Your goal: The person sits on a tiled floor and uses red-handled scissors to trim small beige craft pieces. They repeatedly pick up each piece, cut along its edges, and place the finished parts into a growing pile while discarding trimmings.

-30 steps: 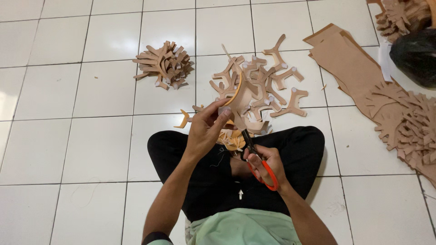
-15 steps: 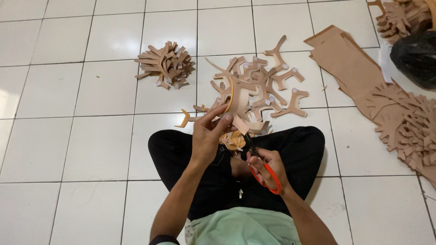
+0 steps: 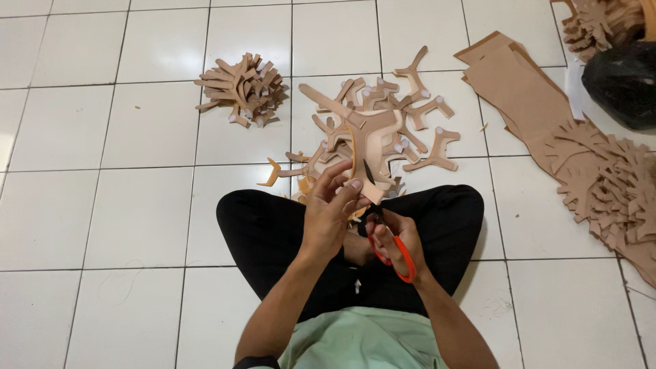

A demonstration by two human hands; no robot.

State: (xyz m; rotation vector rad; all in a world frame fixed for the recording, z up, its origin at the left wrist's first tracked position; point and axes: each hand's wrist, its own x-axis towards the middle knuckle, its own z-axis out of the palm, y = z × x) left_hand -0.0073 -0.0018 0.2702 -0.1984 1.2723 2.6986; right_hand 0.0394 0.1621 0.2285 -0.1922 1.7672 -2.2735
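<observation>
We sit cross-legged on white floor tiles (image 3: 102,219), looking down at our hands. Our left hand (image 3: 329,212) pinches a flat tan cardboard cutout (image 3: 372,140), branch-shaped, held up above our lap; its lower edge is hidden behind our fingers. Our right hand (image 3: 396,239) grips orange-handled scissors (image 3: 393,249), fingers through the loops, the dark blades meeting the cutout; we cannot tell how far they gape. A black bag (image 3: 622,85) is cut off at the top right, with more brown pieces showing above it. Loose cutouts (image 3: 427,130) and a bundled pile (image 3: 240,89) lie ahead.
</observation>
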